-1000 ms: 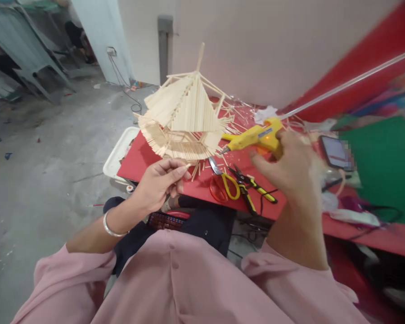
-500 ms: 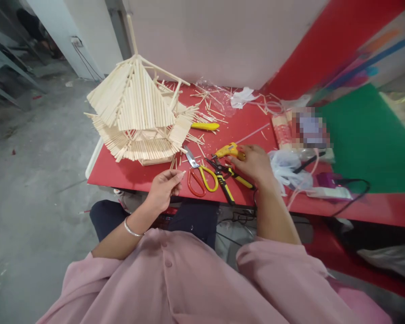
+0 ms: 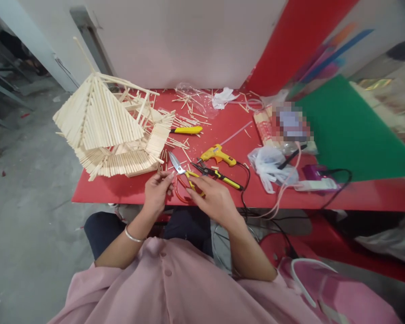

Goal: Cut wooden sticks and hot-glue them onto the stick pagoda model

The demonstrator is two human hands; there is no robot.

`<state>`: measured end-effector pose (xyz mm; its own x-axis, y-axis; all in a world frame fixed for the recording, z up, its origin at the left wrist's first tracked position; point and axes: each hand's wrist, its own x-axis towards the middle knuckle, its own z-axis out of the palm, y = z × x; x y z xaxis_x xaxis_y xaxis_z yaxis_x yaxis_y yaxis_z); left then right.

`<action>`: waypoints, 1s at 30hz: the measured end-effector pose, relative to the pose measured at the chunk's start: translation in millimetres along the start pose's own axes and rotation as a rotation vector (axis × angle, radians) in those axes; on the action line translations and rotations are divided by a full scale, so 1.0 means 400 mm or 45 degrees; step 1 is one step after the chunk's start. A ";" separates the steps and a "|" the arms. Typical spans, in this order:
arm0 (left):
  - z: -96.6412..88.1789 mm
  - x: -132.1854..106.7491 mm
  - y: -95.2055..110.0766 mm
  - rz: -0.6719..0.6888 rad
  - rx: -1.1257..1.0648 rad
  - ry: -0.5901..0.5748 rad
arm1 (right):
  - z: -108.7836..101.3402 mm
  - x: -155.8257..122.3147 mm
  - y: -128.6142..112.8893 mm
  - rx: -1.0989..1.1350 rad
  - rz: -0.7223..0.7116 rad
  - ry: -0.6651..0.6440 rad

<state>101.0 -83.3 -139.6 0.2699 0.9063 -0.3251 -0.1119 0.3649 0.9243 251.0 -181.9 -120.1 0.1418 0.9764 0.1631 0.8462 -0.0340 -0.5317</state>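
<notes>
My left hand (image 3: 157, 193) is at the front edge of the red table (image 3: 121, 191), its fingertips pinched together on what looks like a thin wooden stick. My right hand (image 3: 212, 200) lies beside it, fingers closed over the handles of the red-and-yellow scissors (image 3: 179, 173), whose blades point up and left. The yellow glue gun (image 3: 218, 155) lies on the table just beyond, out of either hand. Black-and-yellow cutters (image 3: 222, 177) lie between the gun and my right hand. A model house of wooden sticks (image 3: 104, 130) stands at the table's left end.
Loose sticks litter the table around a yellow-handled tool (image 3: 187, 130). A crumpled plastic bag (image 3: 270, 164), a phone (image 3: 290, 123), a purple device (image 3: 315, 171) with cables and a green sheet (image 3: 351, 130) lie to the right. A wall rises behind the table.
My right hand has set the glue gun down on the table and moved left onto the scissors. My left hand has stayed pinched near the table's edge. The view swung right.
</notes>
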 end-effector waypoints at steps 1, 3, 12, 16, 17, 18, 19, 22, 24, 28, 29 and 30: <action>-0.001 0.007 -0.005 0.096 0.125 0.050 | -0.015 0.004 0.009 -0.014 -0.033 -0.034; -0.003 0.021 -0.016 0.342 0.423 0.127 | -0.042 0.012 0.027 -0.084 -0.085 -0.122; -0.039 0.060 -0.058 0.652 0.978 0.223 | -0.122 0.051 0.111 -0.130 -0.119 -0.414; -0.040 0.062 -0.062 0.627 0.876 0.248 | -0.177 0.099 0.174 -0.132 -0.080 -0.364; -0.034 0.059 -0.060 0.613 0.837 0.247 | -0.192 0.115 0.192 -0.114 -0.053 -0.337; -0.027 0.054 -0.056 0.595 0.806 0.229 | -0.206 0.133 0.210 -0.094 -0.014 -0.312; -0.016 0.049 -0.050 0.577 0.783 0.188 | -0.218 0.153 0.229 -0.078 0.032 -0.292; 0.030 0.041 -0.019 0.569 0.747 -0.051 | -0.240 0.230 0.285 -0.066 0.180 -0.255; 0.070 0.046 0.011 0.615 0.725 -0.193 | -0.237 0.296 0.319 -0.075 0.224 -0.258; 0.149 0.083 0.071 0.762 0.652 -0.245 | -0.192 0.450 0.359 -0.072 0.147 -0.245; 0.163 0.095 0.081 0.812 0.627 -0.239 | -0.176 0.490 0.365 -0.070 0.123 -0.241; 0.174 0.106 0.088 0.865 0.601 -0.230 | -0.160 0.529 0.371 -0.070 0.107 -0.242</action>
<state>175.0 -46.7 -107.1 0.4416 0.8340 0.3310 0.0949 -0.4102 0.9070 439.3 5.9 -111.5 0.1180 0.9921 -0.0425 0.8631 -0.1237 -0.4896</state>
